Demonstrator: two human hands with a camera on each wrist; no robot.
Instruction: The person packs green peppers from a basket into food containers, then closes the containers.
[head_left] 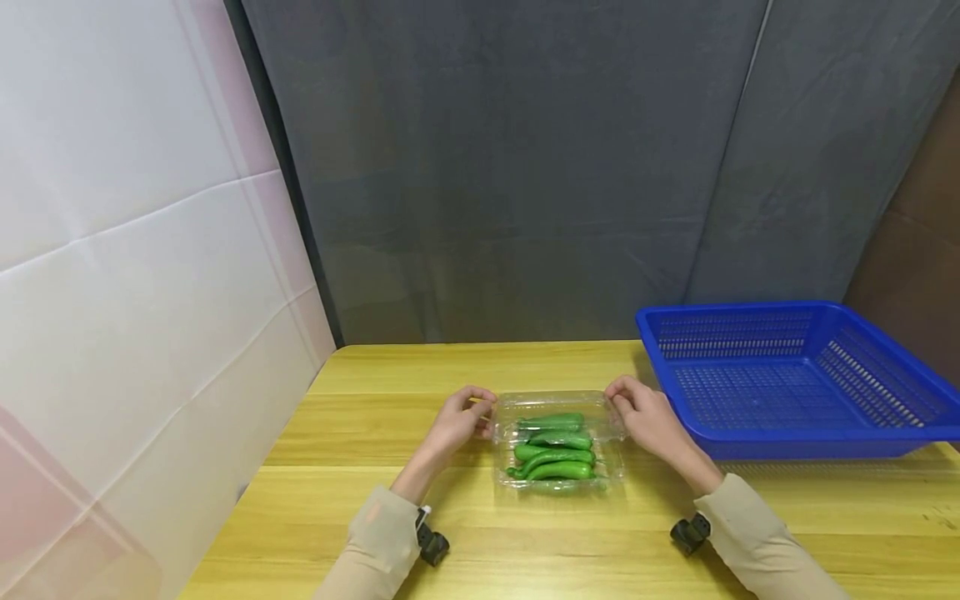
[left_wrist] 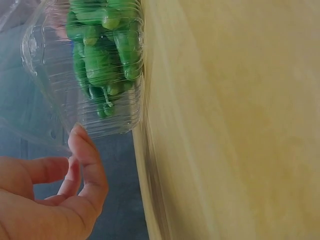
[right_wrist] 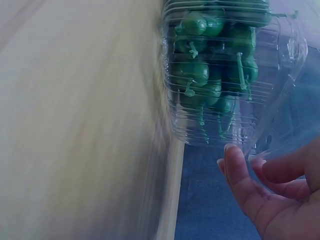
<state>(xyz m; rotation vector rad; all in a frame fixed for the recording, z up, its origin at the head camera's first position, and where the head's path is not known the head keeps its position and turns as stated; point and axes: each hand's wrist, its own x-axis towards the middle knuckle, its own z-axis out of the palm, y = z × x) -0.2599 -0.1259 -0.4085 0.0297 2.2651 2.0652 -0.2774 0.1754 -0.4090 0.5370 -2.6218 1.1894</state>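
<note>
A clear plastic clamshell box (head_left: 613,467) holds several green peppers (head_left: 558,456) lying side by side. Its hinged lid (head_left: 551,401) stands partly raised and tilted at the far side, over the farther peppers. My left hand (head_left: 457,421) pinches the lid's left edge between thumb and curled fingers. On the opposite side, my right hand (head_left: 647,417) pinches the lid's right edge. Both wrist views show the ribbed box wall (left_wrist: 112,125) and the peppers' ends through the plastic, with the fingertips close to the lid's corners.
A blue plastic basket (head_left: 795,446) with perforated sides stands at the right, close beyond my right hand. The wooden table (head_left: 390,383) ends at a grey curtain (head_left: 480,208) behind. A white panel (head_left: 150,317) borders the left side.
</note>
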